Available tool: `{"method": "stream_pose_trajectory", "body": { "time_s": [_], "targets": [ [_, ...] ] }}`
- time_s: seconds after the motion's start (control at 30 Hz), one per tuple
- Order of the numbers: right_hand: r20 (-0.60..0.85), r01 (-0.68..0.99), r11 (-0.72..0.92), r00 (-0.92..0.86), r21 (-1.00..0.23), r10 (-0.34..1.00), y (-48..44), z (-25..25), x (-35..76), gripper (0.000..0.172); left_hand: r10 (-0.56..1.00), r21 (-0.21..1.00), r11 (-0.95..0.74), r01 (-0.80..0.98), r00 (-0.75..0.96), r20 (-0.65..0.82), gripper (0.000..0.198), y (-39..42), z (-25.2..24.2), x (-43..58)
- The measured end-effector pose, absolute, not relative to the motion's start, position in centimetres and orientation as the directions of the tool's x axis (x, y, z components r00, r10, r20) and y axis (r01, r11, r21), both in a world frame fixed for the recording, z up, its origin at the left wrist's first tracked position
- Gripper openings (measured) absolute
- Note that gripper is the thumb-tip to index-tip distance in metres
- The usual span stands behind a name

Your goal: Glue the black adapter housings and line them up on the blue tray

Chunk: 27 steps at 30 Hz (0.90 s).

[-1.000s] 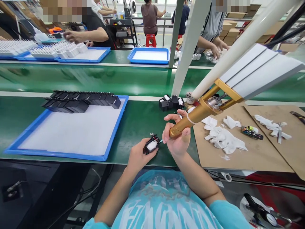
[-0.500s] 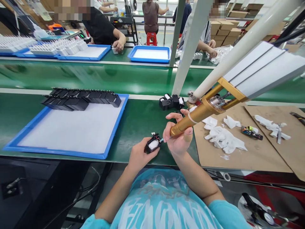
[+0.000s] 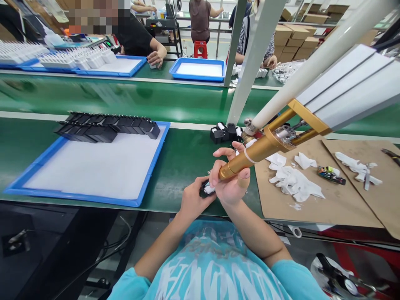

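Observation:
My left hand [image 3: 196,196] grips a small black plastic housing [image 3: 206,188] with a white part inside, just above the front of the green bench. Around the lower barrel of a gold dispensing gun [image 3: 246,160] my right hand [image 3: 229,181] is closed. The gun slants down from the upper right. Its tip is hidden behind my right fingers, close over the housing, so I cannot tell whether it touches. More black housings [image 3: 225,133] with white parts stand on the bench just beyond my right hand.
A blue-rimmed tray [image 3: 137,202] at left bears rows of black housings [image 3: 103,127]. Cardboard sheets [image 3: 337,204] at right hold white gloves [image 3: 295,181], a small multicoloured item [image 3: 331,174] and pliers [image 3: 390,156]. A white post [image 3: 253,62] rises ahead. Co-workers sit across the bench.
My left hand has brought the housing right, under my right hand, which now covers part of it. The gun and right hand have shifted slightly left.

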State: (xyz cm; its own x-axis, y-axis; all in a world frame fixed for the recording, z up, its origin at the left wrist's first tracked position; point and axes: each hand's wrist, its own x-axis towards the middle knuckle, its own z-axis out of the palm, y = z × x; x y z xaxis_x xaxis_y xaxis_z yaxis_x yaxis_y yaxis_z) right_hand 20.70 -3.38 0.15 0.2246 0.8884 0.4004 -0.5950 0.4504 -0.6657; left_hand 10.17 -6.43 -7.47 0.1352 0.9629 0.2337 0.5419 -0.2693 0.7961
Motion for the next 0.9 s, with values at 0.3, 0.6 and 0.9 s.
{"method": "stream_pose_trajectory", "body": {
  "time_s": [0.3, 0.6, 0.9],
  "targets": [
    [0.419, -0.612, 0.467, 0.233, -0.638, 0.878, -3.5, 0.3, 20.8, 0.039, 0.933, 0.767, -0.356, 0.534, 0.165, 0.318, 0.028, -6.3, -7.8, 10.3],
    [0.401, -0.546, 0.504, 0.305, -0.670, 0.864, -3.2, -0.3, 22.4, 0.037, 0.969, 0.697, -0.242, 0.675, 0.137, 0.204, 0.030, -5.2, -8.8, 7.4],
    [0.378, -0.467, 0.532, 0.385, -0.707, 0.842, -3.3, -1.1, 25.6, 0.035, 0.945, 0.998, 0.047, -0.030, 0.324, -0.035, 0.044, -4.4, -8.6, 4.2]
  ]
}}
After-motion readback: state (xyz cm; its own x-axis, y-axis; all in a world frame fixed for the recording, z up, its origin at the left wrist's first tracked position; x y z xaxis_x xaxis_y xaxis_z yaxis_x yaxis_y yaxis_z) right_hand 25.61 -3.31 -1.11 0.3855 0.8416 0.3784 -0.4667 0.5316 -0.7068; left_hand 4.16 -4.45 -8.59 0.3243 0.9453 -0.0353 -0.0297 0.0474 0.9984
